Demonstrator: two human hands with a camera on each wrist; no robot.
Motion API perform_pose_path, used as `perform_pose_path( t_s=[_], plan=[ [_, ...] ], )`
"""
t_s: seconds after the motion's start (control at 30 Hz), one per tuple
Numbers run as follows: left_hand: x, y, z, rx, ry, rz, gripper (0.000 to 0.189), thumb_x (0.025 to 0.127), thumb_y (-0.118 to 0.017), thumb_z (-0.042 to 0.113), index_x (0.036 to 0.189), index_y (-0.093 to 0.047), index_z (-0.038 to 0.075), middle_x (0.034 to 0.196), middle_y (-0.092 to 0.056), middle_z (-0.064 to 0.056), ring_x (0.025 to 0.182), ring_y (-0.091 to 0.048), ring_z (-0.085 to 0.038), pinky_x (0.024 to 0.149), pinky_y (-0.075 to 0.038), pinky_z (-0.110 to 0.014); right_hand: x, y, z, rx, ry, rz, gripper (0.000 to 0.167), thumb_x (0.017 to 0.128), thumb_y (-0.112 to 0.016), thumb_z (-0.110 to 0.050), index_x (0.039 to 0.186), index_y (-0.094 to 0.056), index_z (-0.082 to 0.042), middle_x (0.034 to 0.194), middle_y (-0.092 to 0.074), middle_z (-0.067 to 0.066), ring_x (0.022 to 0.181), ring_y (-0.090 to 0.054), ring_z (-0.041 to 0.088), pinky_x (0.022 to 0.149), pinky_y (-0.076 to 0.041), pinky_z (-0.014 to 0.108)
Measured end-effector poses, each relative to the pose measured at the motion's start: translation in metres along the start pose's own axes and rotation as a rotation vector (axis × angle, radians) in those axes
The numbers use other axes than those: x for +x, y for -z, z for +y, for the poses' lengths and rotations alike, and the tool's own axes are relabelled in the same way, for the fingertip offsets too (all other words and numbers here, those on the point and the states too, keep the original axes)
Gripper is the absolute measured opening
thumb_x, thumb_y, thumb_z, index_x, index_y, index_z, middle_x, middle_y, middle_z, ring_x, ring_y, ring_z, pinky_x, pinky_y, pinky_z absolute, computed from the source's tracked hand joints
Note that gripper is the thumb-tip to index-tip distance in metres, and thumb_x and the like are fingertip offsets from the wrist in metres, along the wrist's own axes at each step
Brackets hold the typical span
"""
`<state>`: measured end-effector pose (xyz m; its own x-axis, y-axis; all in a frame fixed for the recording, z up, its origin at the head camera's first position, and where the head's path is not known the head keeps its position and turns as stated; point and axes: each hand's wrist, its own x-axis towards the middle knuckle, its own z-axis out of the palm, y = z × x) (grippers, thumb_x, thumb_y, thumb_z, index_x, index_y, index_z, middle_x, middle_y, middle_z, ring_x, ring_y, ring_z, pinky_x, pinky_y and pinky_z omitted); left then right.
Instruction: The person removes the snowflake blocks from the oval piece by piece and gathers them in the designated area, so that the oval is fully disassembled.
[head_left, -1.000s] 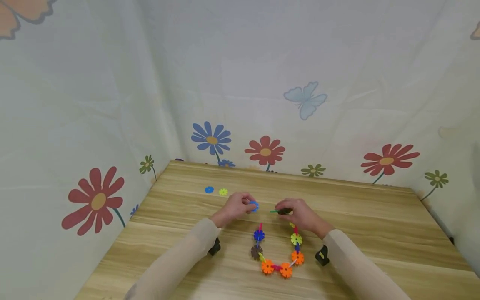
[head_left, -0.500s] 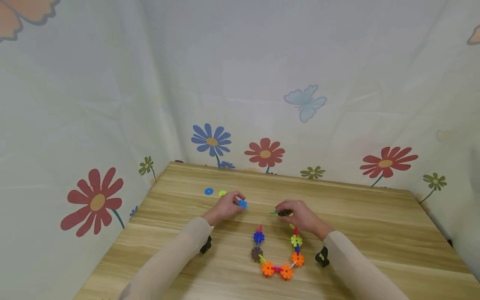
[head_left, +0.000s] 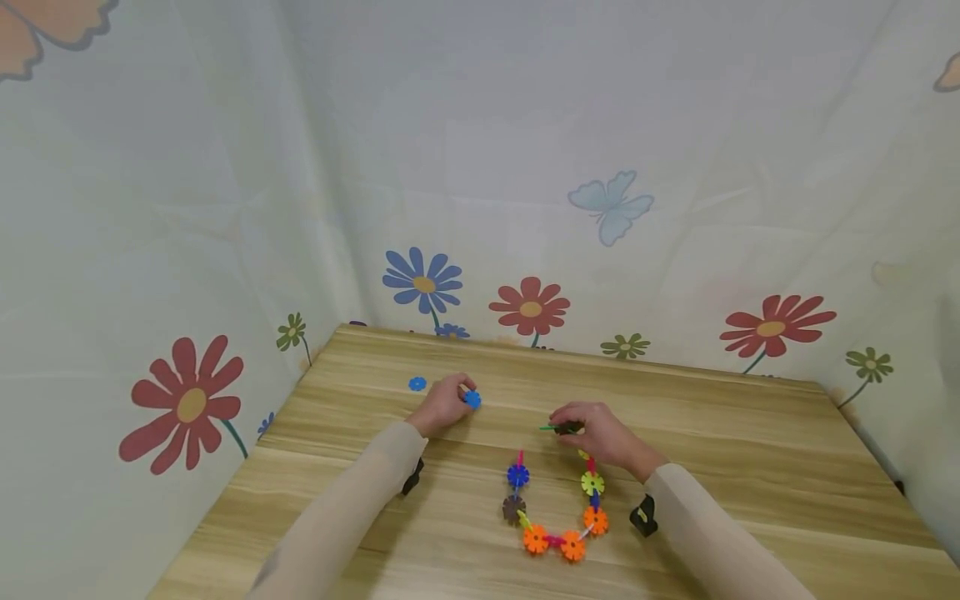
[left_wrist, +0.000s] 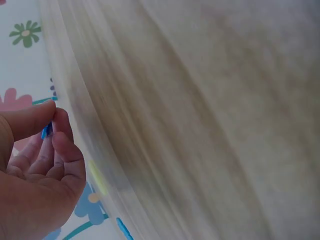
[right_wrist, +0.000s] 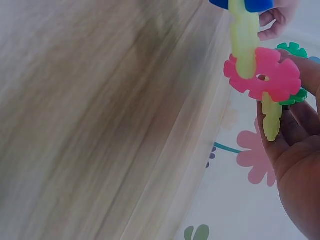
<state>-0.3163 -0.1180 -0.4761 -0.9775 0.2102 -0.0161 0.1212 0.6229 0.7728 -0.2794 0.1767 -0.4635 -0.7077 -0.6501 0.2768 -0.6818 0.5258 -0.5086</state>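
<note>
My left hand pinches a blue notched snowflake disc between thumb and fingertips above the table; in the left wrist view only a blue sliver of it shows. A U-shaped chain of interlocked snowflake discs lies nearer me, with an orange disc, a brown disc and a dark blue disc. My right hand holds the chain's right end. There, in the right wrist view, a green disc sits in the fingers beside a pink disc.
Another blue disc lies flat on the wooden table, left of my left hand. A yellow disc shows edge-on in the left wrist view; the hand hides it in the head view. Printed cloth stands behind the table.
My left hand has moved left and slightly away from me with the blue disc, now covering the loose yellow one. The right hand and the chain have stayed almost still.
</note>
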Motion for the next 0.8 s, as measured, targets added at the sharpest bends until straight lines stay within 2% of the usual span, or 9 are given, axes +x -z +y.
perform_pose_path(
  t_s=[0.2, 0.4, 0.63, 0.8],
  plan=[
    [0.008, -0.002, -0.006, 0.064, 0.04, 0.029, 0.027, 0.082, -0.068, -0.003, 0.108, -0.059, 0.002, 0.093, -0.062, -0.012, 0.079, -0.055, -0.02, 0.071, -0.047, -0.033, 0.0, -0.001, 0.002, 0.011, 0.001, -0.011, 0.019, 0.081, -0.073, -0.003, 0.1, -0.07, -0.009, 0.102, -0.067, 0.002, 0.082, -0.059, 0.011, 0.07, -0.051, 0.026],
    [0.011, -0.001, -0.003, 0.14, 0.014, 0.028, 0.028, 0.081, -0.067, -0.003, 0.107, -0.059, 0.002, 0.088, -0.06, -0.01, 0.076, -0.053, -0.021, 0.068, -0.046, -0.034, 0.0, -0.001, 0.003, 0.017, -0.011, -0.013, 0.019, 0.081, -0.073, -0.003, 0.1, -0.071, -0.008, 0.102, -0.066, 0.002, 0.082, -0.059, 0.011, 0.07, -0.051, 0.026],
    [0.017, -0.005, -0.002, 0.212, 0.022, 0.035, 0.026, 0.083, -0.067, 0.0, 0.107, -0.059, 0.003, 0.084, -0.058, -0.007, 0.07, -0.05, -0.02, 0.064, -0.044, -0.032, 0.0, -0.002, 0.002, 0.023, -0.005, -0.005, 0.019, 0.081, -0.073, -0.004, 0.1, -0.071, -0.008, 0.102, -0.067, 0.001, 0.083, -0.059, 0.01, 0.071, -0.052, 0.026],
    [0.02, -0.009, -0.002, 0.289, 0.029, 0.06, 0.026, 0.084, -0.066, 0.004, 0.109, -0.06, 0.004, 0.091, -0.06, -0.009, 0.076, -0.052, -0.021, 0.07, -0.046, -0.036, 0.0, -0.001, 0.001, 0.023, 0.0, -0.003, 0.019, 0.081, -0.073, -0.004, 0.099, -0.071, -0.01, 0.102, -0.066, 0.001, 0.083, -0.059, 0.011, 0.071, -0.051, 0.026]
  ],
)
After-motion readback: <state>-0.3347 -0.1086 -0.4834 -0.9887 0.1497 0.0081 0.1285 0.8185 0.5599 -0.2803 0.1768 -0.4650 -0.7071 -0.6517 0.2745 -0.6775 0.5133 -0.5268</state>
